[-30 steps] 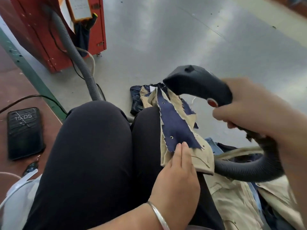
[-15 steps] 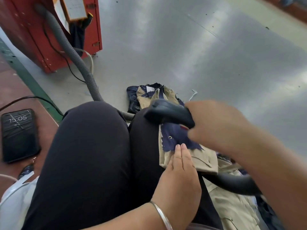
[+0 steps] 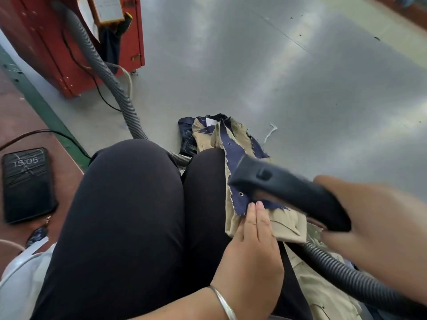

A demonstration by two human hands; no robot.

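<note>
**A:** What is the right grip (image 3: 369,218) doing?

**B:** It is curling its fingers fully round the handle of the suction nozzle (image 3: 284,190). The nozzle's mouth is sitting low on the khaki-and-navy piece (image 3: 284,225), just beyond the left grip (image 3: 251,255).

**A:** And the left grip?

**B:** It is lying flat, fingers straight and together, closing round nothing. It is pinning the piece's near edge against the right thigh (image 3: 203,204). The piece is draping over that thigh, ahead of both grips.

**A:** How should this pass be going?

**B:** I am judging that the nozzle should be travelling slowly along the frayed navy strip (image 3: 233,148), away from the left grip's fingertips. That grip should be keeping the cloth taut, so the suction is not lifting it. The hose (image 3: 346,273) trailing beneath the right grip should be hanging slack.

**A:** What is differing from a second ago?

**B:** The nozzle was hanging clear above the cloth then. Now it is sitting down on it, while the left grip is staying put.
</note>
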